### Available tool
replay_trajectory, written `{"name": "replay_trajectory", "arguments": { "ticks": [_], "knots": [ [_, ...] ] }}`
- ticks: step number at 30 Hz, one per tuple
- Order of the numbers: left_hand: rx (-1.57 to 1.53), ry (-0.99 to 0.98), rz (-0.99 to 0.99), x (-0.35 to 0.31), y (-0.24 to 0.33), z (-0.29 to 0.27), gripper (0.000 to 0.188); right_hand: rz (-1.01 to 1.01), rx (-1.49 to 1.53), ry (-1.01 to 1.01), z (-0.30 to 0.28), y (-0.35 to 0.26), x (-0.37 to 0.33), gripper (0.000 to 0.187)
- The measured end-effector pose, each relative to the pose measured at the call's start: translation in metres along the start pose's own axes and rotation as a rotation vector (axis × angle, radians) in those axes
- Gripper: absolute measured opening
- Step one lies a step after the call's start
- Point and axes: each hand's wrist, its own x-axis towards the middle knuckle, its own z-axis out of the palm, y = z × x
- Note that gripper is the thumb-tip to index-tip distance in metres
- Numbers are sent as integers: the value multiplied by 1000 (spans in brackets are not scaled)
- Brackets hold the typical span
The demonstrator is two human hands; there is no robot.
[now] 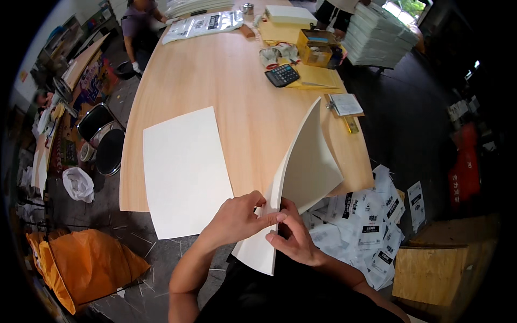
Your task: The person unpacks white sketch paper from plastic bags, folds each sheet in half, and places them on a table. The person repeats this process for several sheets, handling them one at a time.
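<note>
A thick stack of cream paper sheets (312,167) stands on edge at the front of the table, its far end curving up and its near end hanging past the table edge toward me. My left hand (237,216) grips the stack's edge from the left, thumb laid across the top. On the other side my right hand (294,234) has its fingers curled and pinched at the same edge, close to the left thumb. Left of the stack, a flat white sheet or pile of sheets (186,167) lies on the table, overhanging its front edge.
Farther along the wooden table (215,81) are a calculator (282,75), a clipboard (344,104), a yellow box (319,48) and gloves (279,55). Printed plastic bags (371,226) heap at the right. An orange sack (91,264) and a chair (107,140) stand left. Two people are near the far end.
</note>
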Motion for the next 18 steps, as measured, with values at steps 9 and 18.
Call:
{"name": "replay_trajectory", "arguments": {
  "ticks": [9, 18],
  "knots": [
    [-86, -87, 88, 2, -4, 3, 59, 13, -74, 77, 0, -12, -7, 47],
    [-196, -184, 46, 5, -21, 5, 53, -6, -141, 58, 1, -11, -10, 45]
  ]
}}
